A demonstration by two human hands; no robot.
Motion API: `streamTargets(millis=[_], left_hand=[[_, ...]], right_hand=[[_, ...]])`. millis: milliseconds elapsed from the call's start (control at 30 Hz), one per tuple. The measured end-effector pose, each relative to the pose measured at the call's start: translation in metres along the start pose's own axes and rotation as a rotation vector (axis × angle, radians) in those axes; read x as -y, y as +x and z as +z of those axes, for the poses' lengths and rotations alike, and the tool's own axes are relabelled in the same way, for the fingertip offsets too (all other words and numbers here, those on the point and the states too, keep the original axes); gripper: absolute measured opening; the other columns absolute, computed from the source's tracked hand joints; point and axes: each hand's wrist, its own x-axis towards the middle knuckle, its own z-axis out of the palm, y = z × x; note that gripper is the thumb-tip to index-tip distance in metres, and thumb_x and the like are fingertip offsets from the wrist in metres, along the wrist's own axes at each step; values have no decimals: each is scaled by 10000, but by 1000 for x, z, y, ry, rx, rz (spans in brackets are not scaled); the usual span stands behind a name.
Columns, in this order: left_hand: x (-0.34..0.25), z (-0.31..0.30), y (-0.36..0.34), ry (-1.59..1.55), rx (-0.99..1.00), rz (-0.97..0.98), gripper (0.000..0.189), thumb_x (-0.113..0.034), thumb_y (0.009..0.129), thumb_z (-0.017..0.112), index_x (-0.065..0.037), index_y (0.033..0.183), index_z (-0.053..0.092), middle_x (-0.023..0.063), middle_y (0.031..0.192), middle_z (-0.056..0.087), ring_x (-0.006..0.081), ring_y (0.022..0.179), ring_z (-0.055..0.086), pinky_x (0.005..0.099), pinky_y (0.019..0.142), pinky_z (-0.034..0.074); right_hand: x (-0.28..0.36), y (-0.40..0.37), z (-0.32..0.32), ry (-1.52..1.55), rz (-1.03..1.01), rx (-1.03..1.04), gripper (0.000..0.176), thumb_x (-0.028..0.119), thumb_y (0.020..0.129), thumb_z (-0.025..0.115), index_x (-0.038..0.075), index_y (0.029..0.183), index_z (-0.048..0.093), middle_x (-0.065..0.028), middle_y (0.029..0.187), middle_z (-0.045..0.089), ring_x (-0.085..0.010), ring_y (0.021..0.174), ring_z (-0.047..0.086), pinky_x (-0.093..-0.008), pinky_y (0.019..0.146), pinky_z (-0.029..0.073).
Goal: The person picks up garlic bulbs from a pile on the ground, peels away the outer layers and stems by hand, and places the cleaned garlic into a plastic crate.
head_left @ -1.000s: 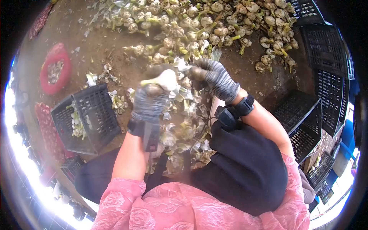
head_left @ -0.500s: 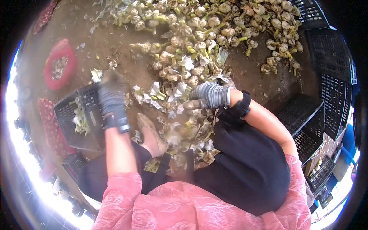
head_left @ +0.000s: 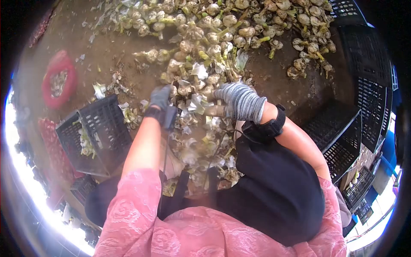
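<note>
My left hand (head_left: 161, 97), in a grey glove, is at the near left edge of a heap of garlic bulbs (head_left: 184, 90). Its fingers reach toward the bulbs, and nothing shows in them. My right hand (head_left: 240, 102) wears a grey striped glove with a brownish thumb. Its fingers are curled and the thumb points left toward the loose garlic skins (head_left: 198, 104). Whatever the curled fingers hold is hidden. More skins and trimmings (head_left: 201, 150) lie between my legs.
A black crate (head_left: 105, 124) with some garlic in it stands at my left. Further left are a pink net bag (head_left: 48, 92) and a filled red net bag (head_left: 55, 141). Black crates (head_left: 372, 103) line the right side. A large garlic pile (head_left: 257, 25) spreads ahead.
My left hand has moved right, away from above the left crate to the edge of the garlic heap. My right hand has stayed in nearly the same place and pose.
</note>
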Motion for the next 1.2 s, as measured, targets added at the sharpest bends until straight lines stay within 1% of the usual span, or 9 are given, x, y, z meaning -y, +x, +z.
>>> streamTargets(millis=[100, 267, 467, 867, 900, 967, 1033, 1100, 1200], left_hand=[[9, -11, -11, -858, 278, -120, 317, -14, 748, 492, 31, 1060, 527, 92, 890, 596, 151, 691, 548, 234, 603, 486], [2, 12, -17, 115, -5, 247, 352, -136, 776, 620, -30, 1095, 517, 56, 953, 582, 136, 803, 543, 267, 690, 458], [-24, 36, -1, 323, -95, 325, 499, -84, 770, 624, -41, 1225, 424, 61, 927, 564, 121, 737, 523, 259, 648, 446], [-55, 51, -84, -949, 582, 209, 278, -87, 836, 529, -45, 1092, 430, 120, 820, 562, 175, 726, 554, 282, 629, 516], [-71, 56, -112, -655, 448, 451, 268, -144, 852, 505, -46, 1089, 429, 125, 830, 557, 166, 733, 545, 279, 646, 510], [-61, 46, -101, -1066, 919, -29, 366, -144, 815, 555, -60, 1143, 417, 123, 906, 538, 155, 782, 513, 278, 727, 485], [-56, 48, -103, -1126, 926, -91, 390, -141, 801, 581, -62, 1144, 416, 112, 907, 528, 159, 767, 510, 287, 702, 491], [-92, 52, -162, 106, 219, 826, 544, -113, 749, 652, -61, 1214, 375, 93, 873, 525, 156, 733, 514, 310, 650, 501], [-88, 56, -155, -498, 509, 380, 624, -112, 719, 679, -69, 1252, 358, 85, 886, 532, 152, 766, 526, 318, 677, 499]], right_hand=[[-5, 3, 4, -22, 68, 88, 515, 505, 762, 553, 54, 1007, 598, -178, 819, 612, -329, 776, 591, -389, 698, 463], [-1, 1, 7, 9, 84, 69, 399, 398, 784, 561, 59, 990, 602, -160, 834, 621, -322, 796, 592, -382, 707, 459], [-19, -2, 14, 188, -11, -28, 300, 96, 658, 629, 66, 956, 612, -130, 838, 629, -262, 784, 605, -339, 698, 473], [-15, -3, 5, 585, 236, -342, 368, 281, 798, 612, -6, 1026, 579, -110, 875, 638, -145, 811, 585, -293, 740, 461], [-17, -4, 11, 666, 188, -476, 390, 325, 786, 621, -22, 961, 592, -135, 809, 641, -193, 750, 613, -317, 688, 470], [-12, -8, 1, 745, 246, -461, 397, 332, 780, 628, -25, 952, 596, -125, 804, 640, -177, 746, 604, -313, 686, 469], [-11, -10, -3, 811, 332, -453, 413, 348, 755, 651, -27, 922, 606, -108, 786, 632, -136, 730, 577, -298, 684, 464], [-13, -9, -1, 765, 271, -409, 446, 367, 745, 657, -29, 939, 599, -111, 791, 632, -138, 728, 578, -299, 684, 465], [-1, -11, 1, 816, 120, -379, 530, 408, 714, 676, -36, 985, 574, -134, 818, 628, -172, 732, 584, -304, 692, 463]])
